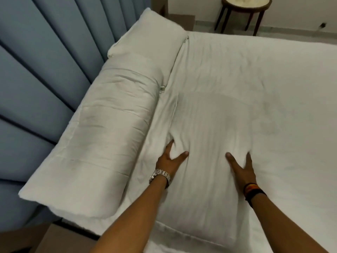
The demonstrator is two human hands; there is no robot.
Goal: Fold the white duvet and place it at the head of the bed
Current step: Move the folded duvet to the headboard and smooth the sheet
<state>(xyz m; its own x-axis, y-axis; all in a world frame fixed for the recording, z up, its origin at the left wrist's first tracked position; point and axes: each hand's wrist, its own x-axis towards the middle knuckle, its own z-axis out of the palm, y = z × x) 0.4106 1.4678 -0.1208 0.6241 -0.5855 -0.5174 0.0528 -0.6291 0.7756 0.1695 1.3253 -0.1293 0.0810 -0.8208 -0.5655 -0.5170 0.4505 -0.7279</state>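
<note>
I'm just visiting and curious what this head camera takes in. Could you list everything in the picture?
Folded duvet: one, white, along the headboard at the bed's head.
Pillow: one, white, flat on the bed under both hands.
Bed sheet: one, white, covering the mattress.
Headboard: one, blue-grey, padded panels, left.
Side table: one, dark legs, pale top, beyond the bed.
Wristwatch: one, silver, left wrist.
Wristbands: dark with orange, right wrist.
Left hand: open, pressing the pillow.
Right hand: open, pressing the pillow.
</note>
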